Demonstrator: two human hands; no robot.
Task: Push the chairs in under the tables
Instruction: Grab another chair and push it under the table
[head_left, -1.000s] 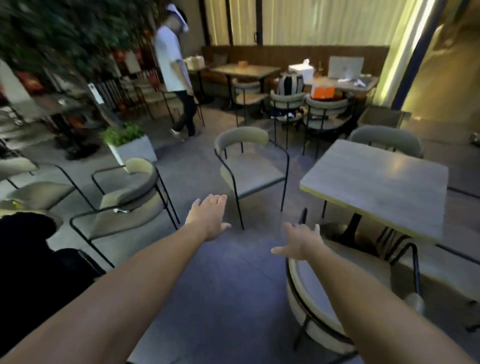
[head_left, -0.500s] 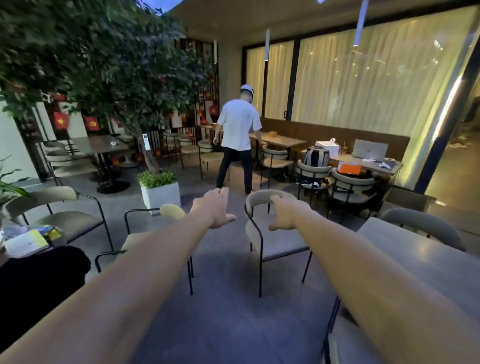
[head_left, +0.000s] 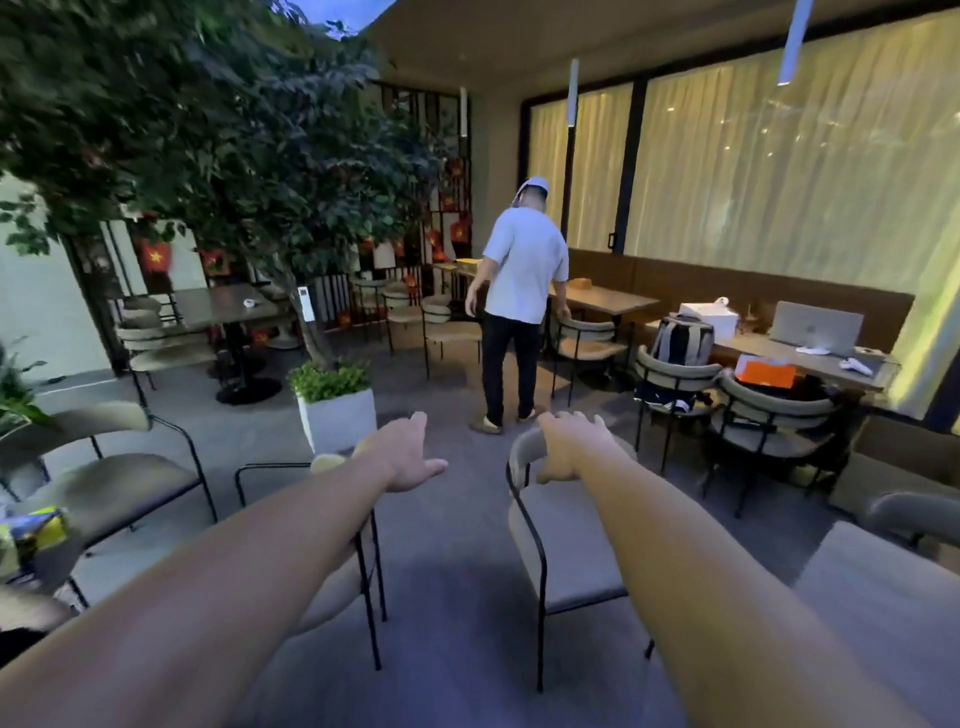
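Observation:
A beige padded chair (head_left: 571, 545) with a thin black frame stands in the middle of the floor, turned away from the grey table (head_left: 883, 597) at the lower right. My right hand (head_left: 571, 447) lies on top of its curved backrest, fingers curled over the far edge and thumb on the near side. My left hand (head_left: 408, 457) hovers in the air with its fingers apart and holds nothing. Below my left forearm stands a second beige chair (head_left: 332, 587), partly hidden by the arm.
A person in a white shirt (head_left: 524, 270) stands a few steps ahead, facing away. A white planter (head_left: 337, 421) sits at the foot of a tree. More chairs stand at the left (head_left: 104, 483) and right (head_left: 769, 415), beside a long table with a laptop (head_left: 815, 327).
The view has lifted from the floor toward the room. My right hand has moved forward onto the middle chair's backrest and curled over it. The person ahead has stepped farther away.

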